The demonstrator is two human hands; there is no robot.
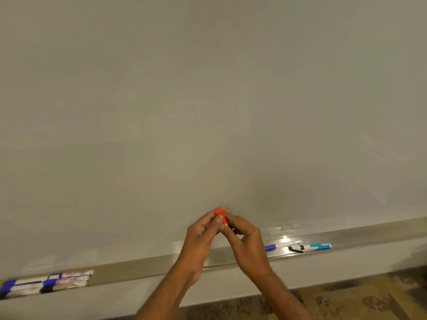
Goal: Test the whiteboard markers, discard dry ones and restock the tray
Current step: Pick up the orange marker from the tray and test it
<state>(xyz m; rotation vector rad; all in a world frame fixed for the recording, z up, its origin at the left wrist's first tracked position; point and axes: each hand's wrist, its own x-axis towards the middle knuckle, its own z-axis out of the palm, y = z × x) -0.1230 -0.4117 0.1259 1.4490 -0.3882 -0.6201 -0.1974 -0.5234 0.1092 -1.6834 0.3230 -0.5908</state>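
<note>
Fingers point(218, 218) of left hand point(198, 239) and right hand point(248, 243) pinched a red marker point(219, 211) — before the whiteboard point(208, 100) | tray point(150, 266) held other markers point(67, 279)

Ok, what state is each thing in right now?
red marker: pinched between left hand and right hand, above the tray
blue-capped marker: capped, lying on the tray
light blue marker: lying on the tray, just right of it
marker cluster: lying at the tray's left end, caps on
whiteboard: blank
</note>
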